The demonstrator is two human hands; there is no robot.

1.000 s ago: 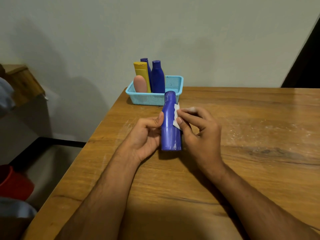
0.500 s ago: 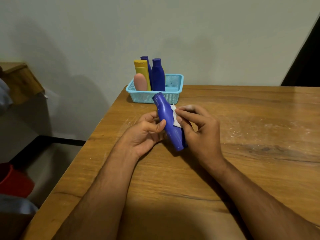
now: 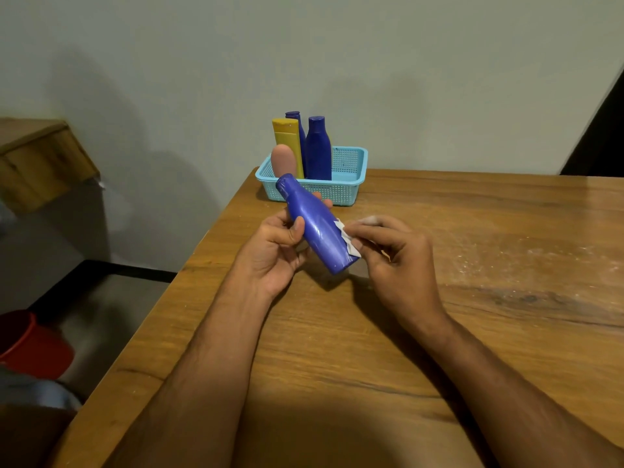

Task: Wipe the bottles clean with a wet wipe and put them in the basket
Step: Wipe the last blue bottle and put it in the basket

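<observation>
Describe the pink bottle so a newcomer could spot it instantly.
Find the light blue mesh basket at the far left corner of the wooden table, against the wall. Four bottles stand at its left end; the pink bottle is nearest the camera, in front of the yellow bottle. It is the shortest, with a rounded top.

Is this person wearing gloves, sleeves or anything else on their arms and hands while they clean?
No. Both forearms are bare right down to the bottom edge of the picture, with no sleeve in view. The left hand and right hand have no gloves, and no ring, watch or bracelet shows on either. There are no markings or tattoos visible.
</observation>
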